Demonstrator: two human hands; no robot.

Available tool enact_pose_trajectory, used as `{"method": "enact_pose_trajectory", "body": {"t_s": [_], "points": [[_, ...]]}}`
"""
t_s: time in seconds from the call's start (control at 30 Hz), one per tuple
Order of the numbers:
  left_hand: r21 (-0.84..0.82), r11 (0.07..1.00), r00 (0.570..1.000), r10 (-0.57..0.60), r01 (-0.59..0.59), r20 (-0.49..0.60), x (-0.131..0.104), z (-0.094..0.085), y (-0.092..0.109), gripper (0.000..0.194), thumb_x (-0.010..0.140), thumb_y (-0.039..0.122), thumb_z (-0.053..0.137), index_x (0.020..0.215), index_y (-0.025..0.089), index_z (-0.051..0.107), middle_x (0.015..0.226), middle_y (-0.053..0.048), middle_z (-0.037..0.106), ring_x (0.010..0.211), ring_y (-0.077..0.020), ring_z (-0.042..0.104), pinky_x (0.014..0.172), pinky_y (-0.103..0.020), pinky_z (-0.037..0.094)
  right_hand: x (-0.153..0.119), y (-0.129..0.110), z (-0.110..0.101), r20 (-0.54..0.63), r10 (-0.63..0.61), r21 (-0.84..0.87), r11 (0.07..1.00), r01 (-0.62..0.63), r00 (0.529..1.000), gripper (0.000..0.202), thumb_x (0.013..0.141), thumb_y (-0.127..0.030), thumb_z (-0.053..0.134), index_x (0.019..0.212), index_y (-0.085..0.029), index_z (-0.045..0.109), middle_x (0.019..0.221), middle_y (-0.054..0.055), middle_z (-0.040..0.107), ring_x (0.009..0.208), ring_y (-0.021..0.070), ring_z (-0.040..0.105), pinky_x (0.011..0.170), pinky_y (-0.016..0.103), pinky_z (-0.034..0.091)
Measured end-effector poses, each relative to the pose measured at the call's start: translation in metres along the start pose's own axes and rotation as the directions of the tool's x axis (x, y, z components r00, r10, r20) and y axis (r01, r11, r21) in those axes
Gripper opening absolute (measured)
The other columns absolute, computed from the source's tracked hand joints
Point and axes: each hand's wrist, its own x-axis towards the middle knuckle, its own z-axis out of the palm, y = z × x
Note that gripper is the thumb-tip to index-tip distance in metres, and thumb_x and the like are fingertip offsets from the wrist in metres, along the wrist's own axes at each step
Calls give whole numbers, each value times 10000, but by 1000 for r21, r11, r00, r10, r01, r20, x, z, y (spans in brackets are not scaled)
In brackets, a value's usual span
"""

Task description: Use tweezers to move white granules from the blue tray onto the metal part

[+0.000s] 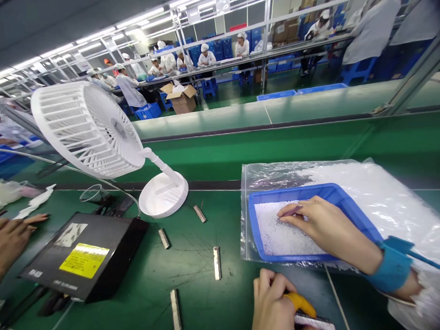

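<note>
Right hand [317, 224] – fingertips pinched together on a thin tool [293, 211], probably tweezers, its tip down at the white grains [281, 237] in the blue tray [255, 226]. The tray sits on a clear plastic bag [246, 207] on the table [196, 283]. Left hand [272, 304] is curled around a narrow strip [316, 322], just in front of the tray; the strip's pale face and dark toothed edge stick out past the fingers. A curved yellow piece [301, 303] lies at the same fingers; whether worn or gripped, cannot tell.

Handling, as judged: the strip looks light and stiff, with the fine edge its weak part. Best hold is by the plain long sides near one end, the toothed edge kept free of finger pressure. The tool looks slim and light; a pinch partway up the shanks should give control, while a hard squeeze could flick a grain away. The grains look tiny, nearly weightless, apt to roll or scatter. The tray is probably thin and slightly flexible, best taken by opposite rims, since the bag beneath looks slick and soft.

Similar strips lie loose on the table, one [217, 263] left of the tray. White fan [163, 194] stands farther back, beside a black box [85, 258].
</note>
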Motion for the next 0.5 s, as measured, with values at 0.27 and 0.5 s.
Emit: {"method": "enact_pose_trajectory", "body": {"t_s": [0.27, 0.5], "points": [[-8, 1000, 1000, 11, -11, -13, -1, -1, 2, 354, 644, 495, 773, 902, 253, 759, 1000, -48, 550, 1029, -177, 354, 844, -285, 255, -1, 3, 4, 25, 24, 5, 1000, -24, 999, 356, 928, -493, 399, 921, -339, 720, 1059, -113, 655, 862, 86, 600, 782, 252, 423], [-16, 1000, 1000, -11, 11, 22, -2, -6, 6, 363, 644, 432, 784, 961, 260, 744, 1045, -49, 535, 1057, -190, 339, 907, -308, 256, -34, 0, -17, -234, -143, 52, 986, 159, 962, 313, 917, -462, 446, 912, -313, 721, 977, -69, 672, 877, 70, 612, 771, 230, 442]]}}
